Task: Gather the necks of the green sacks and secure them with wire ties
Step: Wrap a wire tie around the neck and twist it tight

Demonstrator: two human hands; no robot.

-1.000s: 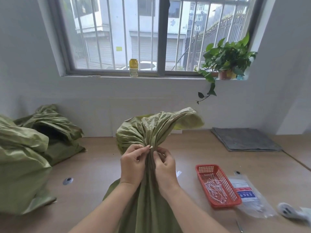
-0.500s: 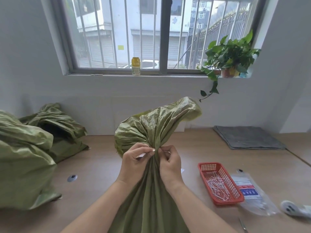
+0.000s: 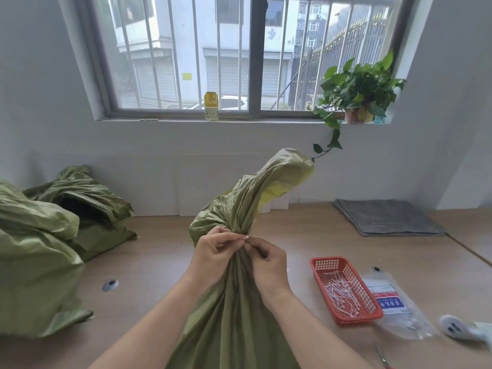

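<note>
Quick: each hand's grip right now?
Left hand: closed, pinching the gathered neck of the green sack.
Right hand: closed, pinching the same neck.

My table (image 3: 159, 262) is pale wood and runs back to the wall. On its left lies a slumped heap of green sacks (image 3: 40, 249), with a round metal cap (image 3: 110, 285) set in the top near them. The green sack (image 3: 234, 315) rises at the near edge, its foot out of sight. To the right, a red basket (image 3: 316, 265) holds white wire ties (image 3: 342, 296); a clear plastic packet (image 3: 394, 307) lies against its right side. A folded grey mat (image 3: 388, 218) lies far back right, and a white gadget (image 3: 458, 328) lies by the right edge.
</note>
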